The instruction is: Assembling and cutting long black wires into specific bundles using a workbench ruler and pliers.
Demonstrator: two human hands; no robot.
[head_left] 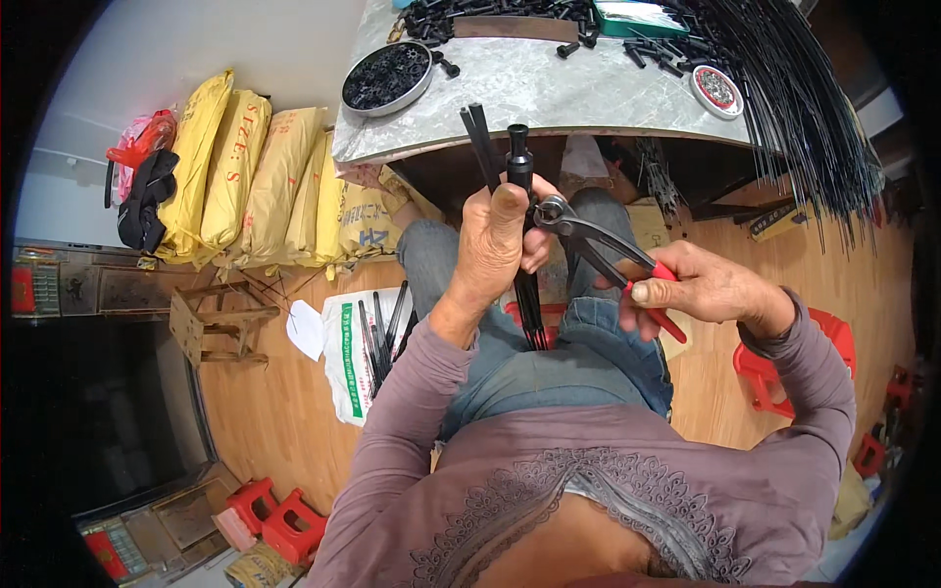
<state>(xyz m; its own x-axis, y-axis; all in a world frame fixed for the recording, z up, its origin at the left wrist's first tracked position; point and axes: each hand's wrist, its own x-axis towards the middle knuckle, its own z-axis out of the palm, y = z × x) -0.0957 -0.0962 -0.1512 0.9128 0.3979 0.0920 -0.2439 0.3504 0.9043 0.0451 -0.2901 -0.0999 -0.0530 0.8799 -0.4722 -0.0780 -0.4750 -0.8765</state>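
My left hand, closed with its thumb up, grips what looks like a black umbrella frame. The frame's collared plastic tube stands above the thumb, and its thin ribs hang in a bunch below the fist, between my knees. Two black bars also stick up beside that tube. My right hand is closed round the red handles of end-cutting pincers. The pincers' round jaws lie against the frame next to my left fingers; what is between the jaws is too small to tell.
Ahead is a marble-patterned table with a bowl of small black parts, a small round tin and long black rods over its right edge. Yellow sacks, a wooden stool and a red plastic stool stand around.
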